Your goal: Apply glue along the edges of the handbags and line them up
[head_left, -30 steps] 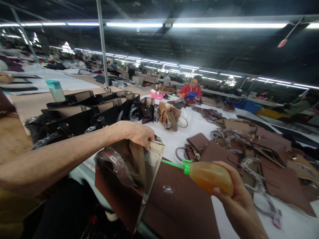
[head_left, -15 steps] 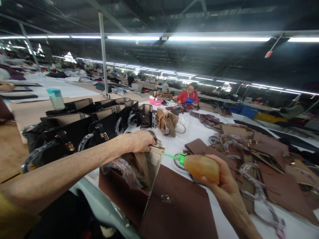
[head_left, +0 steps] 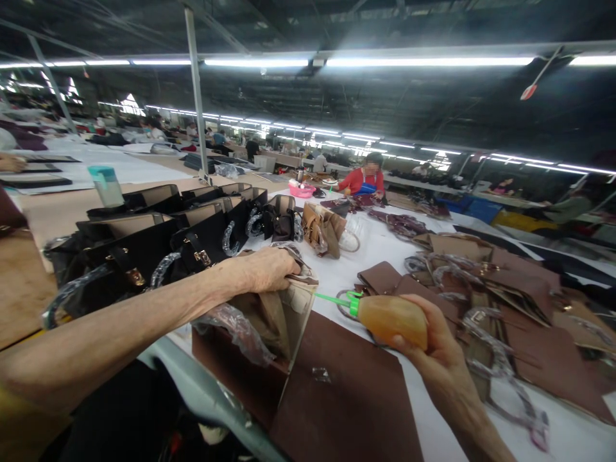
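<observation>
A brown handbag lies before me with its flap spread to the right and its beige lining showing. My left hand is closed on the lining's upper edge. In my right hand is a squeeze bottle of amber liquid, lying sideways with a green cap and a thin green nozzle. The nozzle's tip points left and is at the lining's edge; whether it touches cannot be made out. A plastic-wrapped handle hangs over the bag's near side.
Black handbags stand in rows on the left, with a teal-lidded bottle behind them. Brown bag pieces are heaped at right. A tan bag and pink basin are farther off. A person in red sits across the table.
The view has tilted slightly. My right hand and the squeeze bottle have shifted a little to the right, the nozzle staying near the lining's edge. My left hand keeps its grip.
</observation>
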{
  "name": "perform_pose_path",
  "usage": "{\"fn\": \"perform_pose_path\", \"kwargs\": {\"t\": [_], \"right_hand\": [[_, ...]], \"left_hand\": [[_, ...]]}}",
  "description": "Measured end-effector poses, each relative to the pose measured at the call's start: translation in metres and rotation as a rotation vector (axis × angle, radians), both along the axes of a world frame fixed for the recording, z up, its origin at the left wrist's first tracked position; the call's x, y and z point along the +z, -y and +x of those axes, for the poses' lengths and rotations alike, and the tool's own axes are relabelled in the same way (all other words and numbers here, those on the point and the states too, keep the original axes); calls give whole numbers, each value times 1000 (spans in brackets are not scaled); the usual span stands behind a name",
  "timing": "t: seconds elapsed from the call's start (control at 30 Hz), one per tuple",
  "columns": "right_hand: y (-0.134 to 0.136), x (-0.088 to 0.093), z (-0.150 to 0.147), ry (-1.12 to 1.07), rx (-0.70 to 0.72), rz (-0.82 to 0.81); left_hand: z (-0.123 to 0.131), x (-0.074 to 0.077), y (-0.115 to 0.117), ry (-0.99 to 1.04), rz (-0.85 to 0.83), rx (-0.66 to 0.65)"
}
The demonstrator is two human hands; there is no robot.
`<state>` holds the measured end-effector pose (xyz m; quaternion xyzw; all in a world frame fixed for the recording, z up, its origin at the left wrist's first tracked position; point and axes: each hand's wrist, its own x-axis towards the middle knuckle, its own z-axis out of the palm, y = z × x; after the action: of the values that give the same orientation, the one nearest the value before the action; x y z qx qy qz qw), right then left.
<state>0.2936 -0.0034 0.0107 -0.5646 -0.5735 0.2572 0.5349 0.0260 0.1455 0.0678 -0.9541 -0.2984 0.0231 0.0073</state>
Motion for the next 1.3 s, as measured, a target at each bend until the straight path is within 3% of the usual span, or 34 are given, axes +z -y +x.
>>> {"fn": "perform_pose_path", "kwargs": {"t": [0.3,0.67,1.3], "right_hand": [[-3,-5,-4,12,47,-25],[1,-12,-5,19,63,-79],[24,-53,-8,129,124,-194]], "left_hand": [[1,7,6,-3,-13,8],[-3,-1,4,1,7,16],[-10,2,22,-29,38,38]]}}
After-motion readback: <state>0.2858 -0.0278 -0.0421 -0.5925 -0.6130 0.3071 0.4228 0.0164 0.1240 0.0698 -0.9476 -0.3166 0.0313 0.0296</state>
